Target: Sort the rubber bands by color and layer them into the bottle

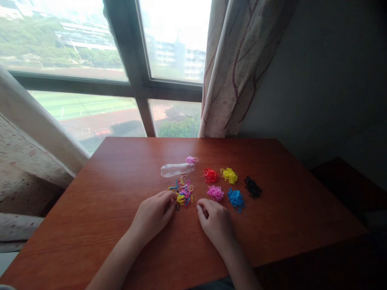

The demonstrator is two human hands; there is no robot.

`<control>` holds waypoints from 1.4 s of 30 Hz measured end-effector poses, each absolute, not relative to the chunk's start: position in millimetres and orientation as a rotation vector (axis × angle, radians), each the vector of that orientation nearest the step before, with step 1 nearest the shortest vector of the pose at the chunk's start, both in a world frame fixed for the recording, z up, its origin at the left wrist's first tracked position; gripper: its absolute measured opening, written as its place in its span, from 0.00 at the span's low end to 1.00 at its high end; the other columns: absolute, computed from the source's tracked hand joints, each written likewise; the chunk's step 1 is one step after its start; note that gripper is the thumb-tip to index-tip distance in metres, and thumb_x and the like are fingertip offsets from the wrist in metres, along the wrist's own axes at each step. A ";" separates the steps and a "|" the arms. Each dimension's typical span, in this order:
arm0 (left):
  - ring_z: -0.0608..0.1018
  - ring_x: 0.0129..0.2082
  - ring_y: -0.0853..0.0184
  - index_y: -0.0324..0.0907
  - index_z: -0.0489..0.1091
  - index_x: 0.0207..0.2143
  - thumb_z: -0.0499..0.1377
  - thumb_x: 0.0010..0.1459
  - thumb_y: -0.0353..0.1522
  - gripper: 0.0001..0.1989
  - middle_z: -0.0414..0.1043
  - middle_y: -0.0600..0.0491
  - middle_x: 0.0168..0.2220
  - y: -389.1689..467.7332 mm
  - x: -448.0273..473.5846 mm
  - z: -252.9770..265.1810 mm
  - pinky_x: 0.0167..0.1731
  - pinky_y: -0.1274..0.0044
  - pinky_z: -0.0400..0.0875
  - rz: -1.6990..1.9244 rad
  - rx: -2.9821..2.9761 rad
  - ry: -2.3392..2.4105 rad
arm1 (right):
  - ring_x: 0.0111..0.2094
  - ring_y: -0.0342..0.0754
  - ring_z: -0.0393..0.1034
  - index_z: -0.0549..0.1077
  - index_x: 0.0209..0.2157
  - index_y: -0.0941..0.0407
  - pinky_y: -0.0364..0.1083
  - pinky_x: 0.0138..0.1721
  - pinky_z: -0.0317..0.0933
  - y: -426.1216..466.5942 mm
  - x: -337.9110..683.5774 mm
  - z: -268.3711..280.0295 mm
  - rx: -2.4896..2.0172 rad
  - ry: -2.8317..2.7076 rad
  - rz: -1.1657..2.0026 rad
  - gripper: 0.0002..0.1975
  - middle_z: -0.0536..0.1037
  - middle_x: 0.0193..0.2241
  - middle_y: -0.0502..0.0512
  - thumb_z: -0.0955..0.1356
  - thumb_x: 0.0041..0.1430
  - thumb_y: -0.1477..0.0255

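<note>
1. Your left grip (155,211) is reaching the left edge of the mixed pile (186,189) of small, colorful bands. Its fingers are curling, but you can't tell if they are pinching a band.
2. Your right grip (215,219) is resting just right of that pile, its thumb and finger bending close together. You can't tell if it is holding anything.
3. The mixed pile is lying on the brown worktop (287,225), and your left fingers are covering a bit of its edge.
4. A clear bottle (175,170) is lying on its side just behind the pile, with a pink looped piece (191,160) sitting by its mouth.
5. On the right, red bands (210,175), yellow bands (229,175), pink bands (215,193), blue bands (236,199) and black bands (253,187) are sitting in their own heaps.
6. Behind the worktop, a patterned curtain (236,68) is hanging beside the window (136,86).
</note>
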State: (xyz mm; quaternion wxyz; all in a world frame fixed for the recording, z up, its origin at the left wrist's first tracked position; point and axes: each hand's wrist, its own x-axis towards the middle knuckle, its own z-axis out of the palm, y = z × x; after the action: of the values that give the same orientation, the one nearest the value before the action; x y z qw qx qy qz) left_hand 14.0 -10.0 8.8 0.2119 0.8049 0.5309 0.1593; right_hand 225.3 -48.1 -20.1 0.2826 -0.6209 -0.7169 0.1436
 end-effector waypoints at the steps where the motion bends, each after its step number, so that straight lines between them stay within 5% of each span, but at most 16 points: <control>1: 0.76 0.33 0.67 0.46 0.70 0.38 0.52 0.61 0.31 0.07 0.75 0.54 0.36 -10.4 15.7 9.5 0.32 0.79 0.65 0.458 2.235 1.465 | 0.28 0.45 0.69 0.73 0.32 0.53 0.42 0.31 0.53 -48.0 225.4 -20.1 -1.663 -1.919 0.389 0.08 0.76 0.26 0.50 0.63 0.62 0.75; 21: 0.75 0.28 0.69 0.45 0.72 0.40 0.50 0.63 0.31 0.11 0.76 0.53 0.35 -19.6 42.4 9.5 0.28 0.80 0.65 0.450 2.383 1.335 | 0.29 0.45 0.70 0.72 0.32 0.53 0.42 0.31 0.53 -47.7 225.7 -15.6 -1.643 -1.946 0.412 0.08 0.77 0.27 0.50 0.63 0.62 0.76; 32: 0.79 0.38 0.63 0.47 0.70 0.42 0.51 0.65 0.33 0.10 0.78 0.52 0.40 -20.1 49.2 5.8 0.35 0.76 0.67 0.248 2.478 1.385 | 0.30 0.45 0.71 0.73 0.32 0.53 0.42 0.32 0.54 -47.4 226.0 -15.3 -1.660 -1.954 0.413 0.07 0.77 0.28 0.49 0.64 0.62 0.77; 42: 0.79 0.38 0.63 0.45 0.69 0.41 0.48 0.67 0.32 0.11 0.78 0.52 0.39 -20.7 53.1 -1.2 0.34 0.76 0.66 0.189 2.580 1.402 | 0.30 0.46 0.71 0.72 0.32 0.53 0.42 0.31 0.53 -47.4 225.6 -16.7 -1.663 -1.951 0.393 0.07 0.77 0.28 0.50 0.64 0.62 0.76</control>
State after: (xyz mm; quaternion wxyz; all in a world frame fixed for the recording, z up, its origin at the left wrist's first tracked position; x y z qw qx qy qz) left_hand 53.1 -20.7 -1.2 0.0993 0.8726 0.4740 0.0638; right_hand 225.6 -47.4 -16.7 0.2705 -0.6174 -0.7241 0.1458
